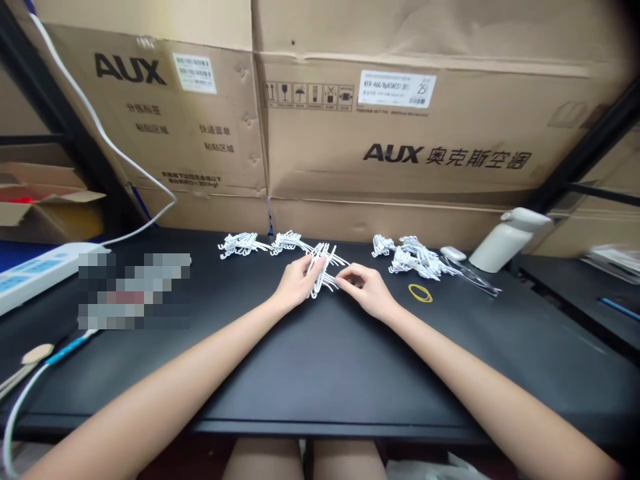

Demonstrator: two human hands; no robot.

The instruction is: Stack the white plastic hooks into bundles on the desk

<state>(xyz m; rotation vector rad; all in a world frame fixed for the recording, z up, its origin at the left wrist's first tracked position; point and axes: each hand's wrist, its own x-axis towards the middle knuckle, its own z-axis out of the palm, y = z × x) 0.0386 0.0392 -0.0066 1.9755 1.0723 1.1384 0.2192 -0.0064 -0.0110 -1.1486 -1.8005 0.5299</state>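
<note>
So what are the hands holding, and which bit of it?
A bunch of thin white hooked plastic pieces. The left hand grips its left side; the right hand pinches its lower right end with the fingertips.

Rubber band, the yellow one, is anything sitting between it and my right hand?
Nothing visible does. Bare black table lies between the right hand, which pinches a hook bundle, and the rubber band; loose white hooks sit behind it.

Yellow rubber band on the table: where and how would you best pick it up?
Pinch the band by its left arc from above, the side nearest the right hand. It lies flat on the table, a thin open loop, so a fingertip can probably slip inside. That hand and the left hand hold hooks.
</note>
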